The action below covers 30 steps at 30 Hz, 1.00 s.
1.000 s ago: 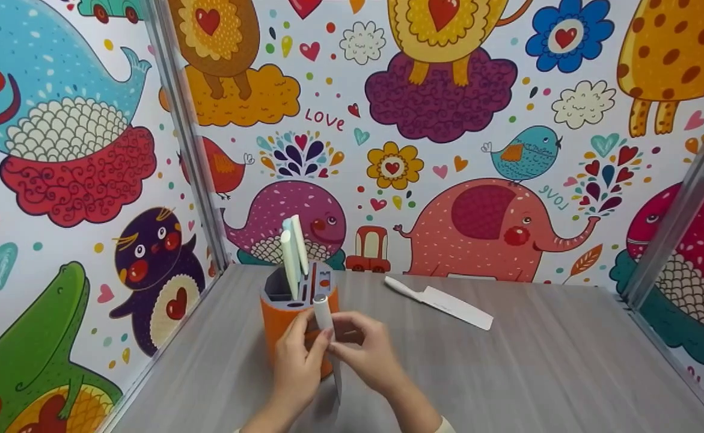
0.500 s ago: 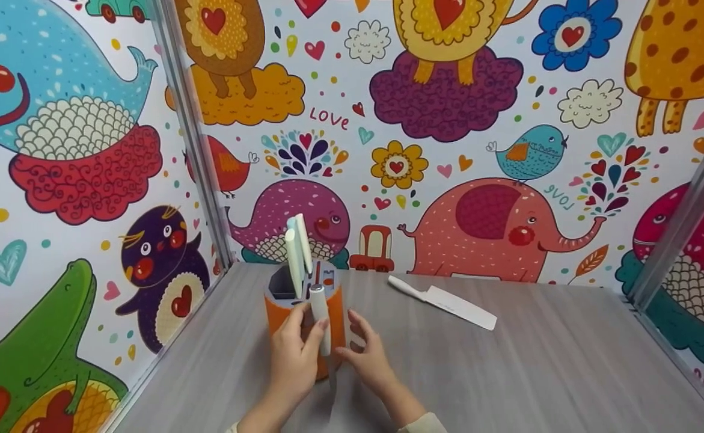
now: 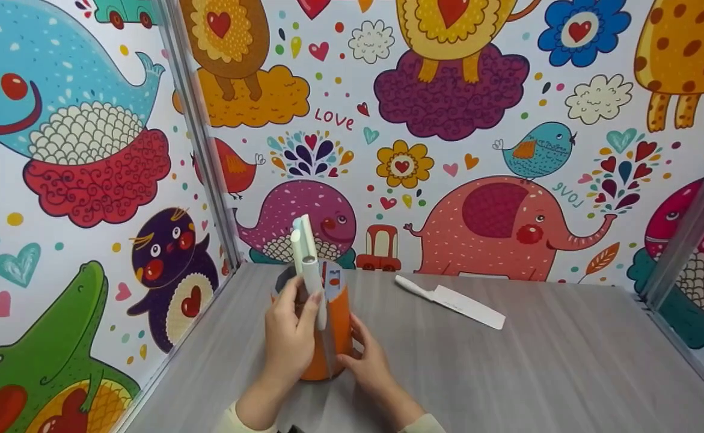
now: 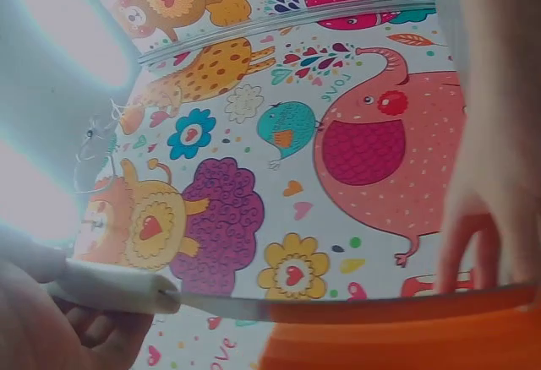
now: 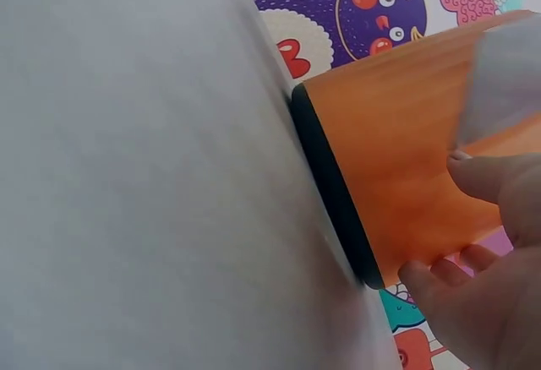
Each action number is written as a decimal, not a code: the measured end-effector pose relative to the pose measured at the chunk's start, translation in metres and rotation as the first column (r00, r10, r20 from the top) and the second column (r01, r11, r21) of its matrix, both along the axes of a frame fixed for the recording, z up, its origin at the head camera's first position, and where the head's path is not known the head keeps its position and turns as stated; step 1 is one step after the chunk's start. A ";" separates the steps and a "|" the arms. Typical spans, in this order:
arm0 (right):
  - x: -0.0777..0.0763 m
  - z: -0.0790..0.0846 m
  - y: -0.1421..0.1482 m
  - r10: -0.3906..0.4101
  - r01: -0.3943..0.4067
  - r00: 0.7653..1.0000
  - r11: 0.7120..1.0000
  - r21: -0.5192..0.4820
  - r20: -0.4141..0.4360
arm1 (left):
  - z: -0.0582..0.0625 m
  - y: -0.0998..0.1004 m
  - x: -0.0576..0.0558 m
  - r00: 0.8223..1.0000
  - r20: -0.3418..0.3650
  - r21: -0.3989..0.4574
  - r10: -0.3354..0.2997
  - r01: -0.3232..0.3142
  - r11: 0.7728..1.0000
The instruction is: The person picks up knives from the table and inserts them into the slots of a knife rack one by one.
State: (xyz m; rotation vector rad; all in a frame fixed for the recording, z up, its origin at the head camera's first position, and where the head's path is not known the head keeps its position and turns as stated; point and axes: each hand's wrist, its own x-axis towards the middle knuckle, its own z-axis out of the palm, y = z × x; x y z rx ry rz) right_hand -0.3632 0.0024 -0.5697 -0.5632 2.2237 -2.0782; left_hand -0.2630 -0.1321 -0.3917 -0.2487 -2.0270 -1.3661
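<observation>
An orange knife block with a grey slotted top stands left of centre on the table. My left hand holds a kitchen knife by its white handle, its blade pointing down in front of the block. In the left wrist view, thumb and fingers wrap that handle. My right hand holds the block's right side, low down. In the right wrist view its thumb lies over the orange wall, close to the blade, and its fingers bend along the lower edge. Other pale handles rise from the block.
A white-handled cleaver lies flat on the grey table, right of the block. Walls printed with cartoon animals close off the back and sides, with metal strips at the corners.
My left hand has raised the knife and brought it over the block's front. My right hand has let go of the knife and moved to the block's right side. The cleaver lies still.
</observation>
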 end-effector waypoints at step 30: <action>-0.004 -0.005 -0.005 -0.039 0.038 0.999 0.998 0.044 0.022 | 0.085 0.001 -0.034 0.960 -0.224 0.204 0.166 -0.121 0.972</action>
